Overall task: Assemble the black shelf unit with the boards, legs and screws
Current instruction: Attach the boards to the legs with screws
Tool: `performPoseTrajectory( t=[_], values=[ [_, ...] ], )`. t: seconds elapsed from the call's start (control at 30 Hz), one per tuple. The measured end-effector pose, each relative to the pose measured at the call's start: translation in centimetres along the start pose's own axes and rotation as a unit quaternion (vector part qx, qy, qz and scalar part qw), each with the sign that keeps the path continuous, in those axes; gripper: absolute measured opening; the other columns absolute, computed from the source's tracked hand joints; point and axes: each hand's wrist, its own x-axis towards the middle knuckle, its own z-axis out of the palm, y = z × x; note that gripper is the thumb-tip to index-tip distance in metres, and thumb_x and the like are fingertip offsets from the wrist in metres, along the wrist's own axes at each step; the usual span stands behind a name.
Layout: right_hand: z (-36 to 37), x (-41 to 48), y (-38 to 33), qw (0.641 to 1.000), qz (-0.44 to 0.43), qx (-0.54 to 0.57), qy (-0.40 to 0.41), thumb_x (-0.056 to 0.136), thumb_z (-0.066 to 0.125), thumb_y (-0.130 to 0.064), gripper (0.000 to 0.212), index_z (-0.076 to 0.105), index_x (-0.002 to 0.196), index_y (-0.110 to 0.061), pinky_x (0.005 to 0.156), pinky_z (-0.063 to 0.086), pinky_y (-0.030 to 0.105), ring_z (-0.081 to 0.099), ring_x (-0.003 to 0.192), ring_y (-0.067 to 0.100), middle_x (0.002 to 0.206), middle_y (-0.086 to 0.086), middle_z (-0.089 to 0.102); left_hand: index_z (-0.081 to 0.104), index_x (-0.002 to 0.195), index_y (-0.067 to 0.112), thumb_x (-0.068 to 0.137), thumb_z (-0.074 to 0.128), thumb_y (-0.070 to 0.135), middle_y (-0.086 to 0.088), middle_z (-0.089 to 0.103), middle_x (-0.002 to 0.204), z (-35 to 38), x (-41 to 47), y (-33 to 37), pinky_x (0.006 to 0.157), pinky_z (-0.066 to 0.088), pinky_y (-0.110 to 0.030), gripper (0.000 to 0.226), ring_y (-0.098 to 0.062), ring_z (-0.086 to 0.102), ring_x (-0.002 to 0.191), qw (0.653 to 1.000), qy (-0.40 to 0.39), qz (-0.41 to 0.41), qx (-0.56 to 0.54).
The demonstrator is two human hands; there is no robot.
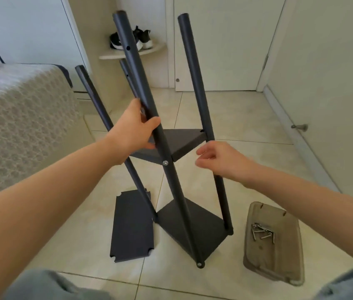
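Note:
The partly built black shelf unit stands on the tiled floor. Its bottom board (193, 226) and a middle board (182, 140) sit between several upright tube legs. My left hand (137, 126) grips the near leg (136, 68) just above the middle board. A silver screw head (165, 162) shows on that leg at the board's corner. My right hand (216, 159) hovers with loosely curled fingers beside the right leg (195, 79), holding nothing. A loose black board (131, 226) lies flat on the floor to the left. Several screws (263, 232) lie in a brown plastic tray (273, 267) at the right.
A bed with a patterned cover (19, 118) stands at the left. White doors and a wall close the back and right, with a door stop (299, 127) low on the right wall. Black sneakers (145, 38) rest on a small corner shelf (115, 55) behind the unit.

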Motion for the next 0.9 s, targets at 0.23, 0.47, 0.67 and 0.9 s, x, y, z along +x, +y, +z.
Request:
performPoseTrajectory(
  t=[0.23, 0.47, 0.67, 0.9],
  values=[
    [-5.2, 0.9, 2.6, 0.982, 0.067, 0.102, 0.144, 0.094, 0.065, -0.028, 0.05, 0.042, 0.138, -0.02, 0.082, 0.053, 0.036, 0.057, 0.107, 0.021, 0.118, 0.001, 0.057, 0.036, 0.138, 0.027, 0.103, 0.053, 0.017, 0.008, 0.058, 0.107, 1.6, -2.8, -0.4, 0.065, 0.062, -0.025, 0.04, -0.016, 0.066, 0.1, 0.996, -0.039, 0.065, 0.056],
    [-5.1, -0.2, 2.5, 0.982, 0.016, 0.162, 0.091, 0.099, 0.055, -0.008, 0.036, 0.046, 0.132, -0.018, 0.079, 0.058, 0.039, 0.063, 0.104, 0.022, 0.119, 0.006, 0.063, 0.034, 0.126, 0.034, 0.103, 0.053, 0.016, 0.0, 0.061, 0.117, 2.3, -4.1, -0.9, 0.065, 0.061, -0.021, 0.035, -0.015, 0.067, 0.101, 0.992, -0.049, 0.09, 0.078],
    [-5.8, -1.6, 2.9, 0.985, 0.003, 0.135, 0.111, 0.099, 0.055, -0.008, 0.033, 0.045, 0.128, -0.02, 0.09, 0.056, 0.049, 0.061, 0.109, 0.026, 0.118, 0.007, 0.06, 0.04, 0.13, 0.031, 0.102, 0.055, 0.014, 0.01, 0.06, 0.114, 2.9, -3.7, -1.5, 0.066, 0.06, -0.023, 0.036, -0.007, 0.07, 0.095, 0.994, -0.053, 0.086, 0.036],
    [-6.1, -3.4, 4.5, 0.987, 0.01, 0.119, 0.112, 0.096, 0.061, -0.012, 0.043, 0.042, 0.134, -0.021, 0.089, 0.057, 0.047, 0.058, 0.113, 0.025, 0.127, 0.004, 0.054, 0.036, 0.142, 0.028, 0.104, 0.051, 0.013, 0.0, 0.059, 0.13, 3.5, -2.2, -1.4, 0.088, 0.061, -0.034, 0.044, -0.012, 0.066, 0.11, 0.991, -0.085, 0.081, 0.071]
  ],
)
